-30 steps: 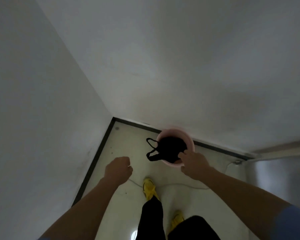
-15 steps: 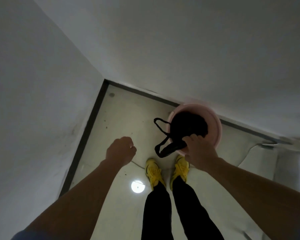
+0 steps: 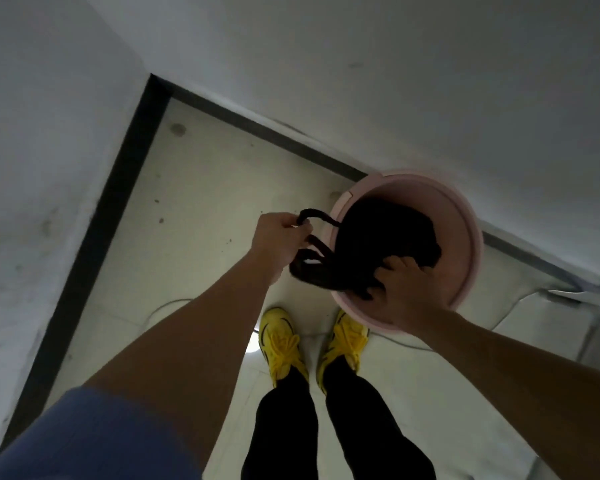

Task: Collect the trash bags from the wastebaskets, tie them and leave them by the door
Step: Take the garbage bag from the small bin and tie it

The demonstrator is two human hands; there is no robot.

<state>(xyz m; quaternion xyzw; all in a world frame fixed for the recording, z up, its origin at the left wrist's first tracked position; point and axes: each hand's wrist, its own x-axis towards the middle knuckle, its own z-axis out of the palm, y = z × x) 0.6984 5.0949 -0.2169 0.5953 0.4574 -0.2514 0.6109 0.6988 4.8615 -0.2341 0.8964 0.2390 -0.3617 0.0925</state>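
Hands (image 3: 407,292) on trash bag (image 3: 388,233) in wastebasket (image 3: 466,220)

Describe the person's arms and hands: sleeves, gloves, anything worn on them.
Both hands are bare: no glove on the left hand or the right hand, and no watch, ring or band shows. Both forearms are uncovered. A blue short sleeve covers the left upper arm; no sleeve on the right arm is in view.

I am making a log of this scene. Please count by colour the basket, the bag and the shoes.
Pink: 1, the wastebasket
Black: 1, the trash bag
Yellow: 2, the left shoe and the right shoe
Total: 4
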